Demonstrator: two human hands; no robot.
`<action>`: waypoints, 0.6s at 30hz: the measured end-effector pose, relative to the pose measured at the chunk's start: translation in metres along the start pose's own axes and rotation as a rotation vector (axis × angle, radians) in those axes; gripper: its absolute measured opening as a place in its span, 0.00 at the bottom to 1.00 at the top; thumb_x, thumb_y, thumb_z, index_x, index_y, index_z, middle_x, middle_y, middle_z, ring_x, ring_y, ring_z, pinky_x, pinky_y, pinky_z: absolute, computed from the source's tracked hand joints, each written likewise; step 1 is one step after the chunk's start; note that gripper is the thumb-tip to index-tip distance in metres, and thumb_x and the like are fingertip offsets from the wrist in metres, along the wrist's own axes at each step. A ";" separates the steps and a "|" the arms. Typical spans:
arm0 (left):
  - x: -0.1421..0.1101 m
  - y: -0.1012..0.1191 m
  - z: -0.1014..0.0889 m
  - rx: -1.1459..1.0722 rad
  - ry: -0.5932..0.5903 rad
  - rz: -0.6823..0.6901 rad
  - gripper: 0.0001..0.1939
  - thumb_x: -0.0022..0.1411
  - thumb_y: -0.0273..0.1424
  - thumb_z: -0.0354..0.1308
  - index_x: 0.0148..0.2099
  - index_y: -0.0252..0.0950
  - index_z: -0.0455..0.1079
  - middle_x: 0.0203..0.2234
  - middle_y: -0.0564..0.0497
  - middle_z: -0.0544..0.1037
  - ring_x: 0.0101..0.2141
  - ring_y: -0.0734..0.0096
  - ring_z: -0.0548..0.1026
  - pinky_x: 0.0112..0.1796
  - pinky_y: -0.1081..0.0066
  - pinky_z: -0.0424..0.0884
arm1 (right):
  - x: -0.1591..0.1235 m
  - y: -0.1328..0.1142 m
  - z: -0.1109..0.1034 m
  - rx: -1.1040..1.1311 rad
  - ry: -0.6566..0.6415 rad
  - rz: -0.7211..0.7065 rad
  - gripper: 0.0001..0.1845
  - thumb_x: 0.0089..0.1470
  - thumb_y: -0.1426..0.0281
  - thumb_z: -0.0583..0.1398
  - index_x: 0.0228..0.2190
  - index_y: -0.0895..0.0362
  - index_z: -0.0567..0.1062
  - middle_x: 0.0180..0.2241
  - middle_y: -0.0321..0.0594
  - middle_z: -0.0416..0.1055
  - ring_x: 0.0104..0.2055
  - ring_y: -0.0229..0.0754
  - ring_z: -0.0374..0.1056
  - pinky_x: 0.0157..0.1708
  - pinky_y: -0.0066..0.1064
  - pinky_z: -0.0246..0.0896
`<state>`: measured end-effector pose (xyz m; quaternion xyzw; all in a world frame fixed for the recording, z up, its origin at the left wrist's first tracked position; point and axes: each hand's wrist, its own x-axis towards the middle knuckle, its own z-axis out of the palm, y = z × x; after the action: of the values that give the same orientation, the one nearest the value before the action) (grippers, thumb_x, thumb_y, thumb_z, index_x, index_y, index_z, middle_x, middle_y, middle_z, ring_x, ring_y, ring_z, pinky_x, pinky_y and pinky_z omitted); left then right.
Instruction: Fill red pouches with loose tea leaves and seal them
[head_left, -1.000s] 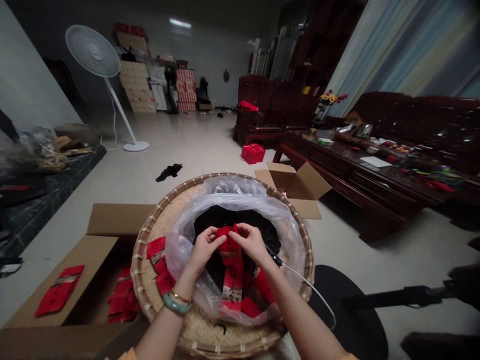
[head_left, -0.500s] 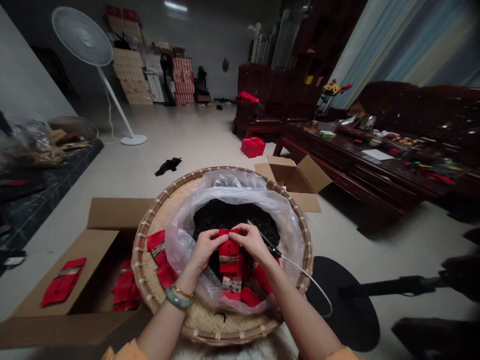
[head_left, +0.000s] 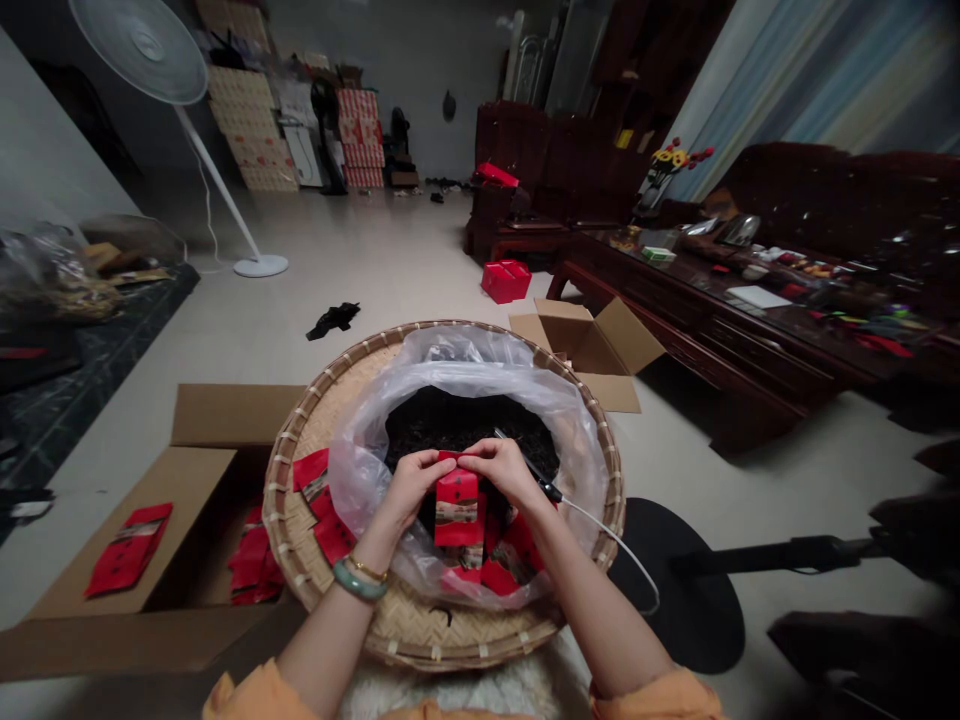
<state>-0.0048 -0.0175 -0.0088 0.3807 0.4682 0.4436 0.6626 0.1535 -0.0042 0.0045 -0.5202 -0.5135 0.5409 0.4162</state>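
Observation:
Between my two hands hangs a small red packet [head_left: 456, 500] with a printed picture band. My left hand [head_left: 415, 487] pinches its top edge from one side, and my right hand [head_left: 501, 470] pinches it from the other. Beneath is a clear plastic bag [head_left: 360, 410], open at the top, with dark, loose, leaf-like material [head_left: 435, 425] inside. More red packets [head_left: 514, 562] lie at the bag's near side. A dark-handled tool with a white cord [head_left: 551, 490] rests by my right wrist. The bag sits in a round woven bamboo tray [head_left: 397, 640].
Left of the tray, an open cardboard box [head_left: 199, 480] holds red packets, and another packet [head_left: 131, 550] lies on its flap. A second open box [head_left: 592, 345] stands beyond the tray. At right are a black round base [head_left: 675, 590] and a dark wooden table [head_left: 675, 310].
The view has tilted slightly, so the room sits higher in the picture. Both hands still pinch the packet's top, their fingertips now closer together along its edge.

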 end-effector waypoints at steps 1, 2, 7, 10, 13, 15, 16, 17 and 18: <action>-0.001 0.000 0.002 -0.059 -0.036 -0.039 0.16 0.44 0.35 0.66 0.34 0.30 0.73 0.24 0.50 0.78 0.23 0.74 0.74 0.27 0.76 0.68 | 0.000 0.000 0.001 0.002 0.007 0.000 0.12 0.34 0.65 0.67 0.22 0.60 0.78 0.19 0.36 0.73 0.20 0.34 0.63 0.23 0.27 0.58; -0.003 0.001 0.004 -0.107 -0.082 -0.089 0.16 0.45 0.35 0.66 0.36 0.30 0.72 0.25 0.49 0.78 0.24 0.73 0.74 0.27 0.75 0.69 | 0.000 0.001 0.001 0.000 0.016 -0.002 0.11 0.34 0.65 0.67 0.22 0.60 0.77 0.19 0.36 0.72 0.20 0.35 0.64 0.23 0.27 0.58; -0.007 0.000 0.011 -0.195 -0.197 -0.273 0.22 0.41 0.32 0.69 0.39 0.30 0.70 0.27 0.47 0.78 0.26 0.63 0.78 0.29 0.67 0.74 | 0.000 0.003 0.004 -0.062 0.075 -0.047 0.10 0.37 0.65 0.65 0.22 0.60 0.77 0.19 0.36 0.72 0.19 0.35 0.63 0.20 0.26 0.58; -0.006 -0.002 0.011 -0.196 -0.181 -0.280 0.19 0.41 0.30 0.69 0.37 0.28 0.70 0.25 0.46 0.79 0.26 0.62 0.78 0.28 0.69 0.74 | -0.001 0.004 0.003 -0.105 0.046 -0.067 0.10 0.39 0.65 0.64 0.23 0.60 0.77 0.18 0.35 0.71 0.18 0.35 0.62 0.20 0.26 0.58; -0.006 -0.001 0.011 -0.197 -0.175 -0.288 0.20 0.41 0.30 0.68 0.38 0.28 0.71 0.29 0.43 0.79 0.26 0.62 0.78 0.26 0.70 0.74 | 0.000 0.003 -0.008 -0.143 0.023 -0.124 0.12 0.40 0.66 0.63 0.29 0.59 0.77 0.23 0.36 0.73 0.23 0.37 0.66 0.26 0.28 0.62; -0.007 0.001 0.011 -0.202 -0.152 -0.292 0.22 0.40 0.31 0.69 0.39 0.28 0.71 0.34 0.40 0.79 0.28 0.60 0.79 0.27 0.68 0.75 | 0.000 0.003 -0.020 -0.178 0.081 -0.177 0.14 0.43 0.66 0.62 0.34 0.58 0.76 0.30 0.39 0.75 0.30 0.39 0.69 0.34 0.31 0.64; -0.007 0.002 0.011 -0.205 -0.140 -0.287 0.23 0.40 0.31 0.69 0.40 0.29 0.71 0.37 0.39 0.78 0.29 0.59 0.79 0.27 0.67 0.75 | 0.000 0.003 -0.027 -0.201 0.125 -0.194 0.15 0.44 0.65 0.62 0.36 0.58 0.76 0.32 0.40 0.75 0.34 0.41 0.69 0.37 0.32 0.63; -0.008 0.003 0.011 -0.205 -0.136 -0.277 0.23 0.40 0.32 0.69 0.40 0.29 0.70 0.40 0.38 0.78 0.30 0.59 0.79 0.29 0.66 0.76 | -0.001 0.004 -0.033 -0.221 0.164 -0.195 0.15 0.45 0.65 0.61 0.37 0.58 0.76 0.34 0.41 0.75 0.36 0.42 0.69 0.39 0.34 0.63; -0.008 0.003 0.011 -0.203 -0.139 -0.264 0.23 0.40 0.32 0.69 0.40 0.29 0.70 0.41 0.37 0.77 0.31 0.59 0.79 0.30 0.65 0.76 | -0.003 0.004 -0.039 -0.233 0.194 -0.193 0.15 0.46 0.65 0.60 0.37 0.57 0.75 0.36 0.42 0.75 0.37 0.42 0.69 0.40 0.34 0.63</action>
<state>0.0036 -0.0250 -0.0009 0.2770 0.4201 0.3704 0.7808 0.1924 -0.0031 0.0035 -0.5630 -0.5778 0.3822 0.4508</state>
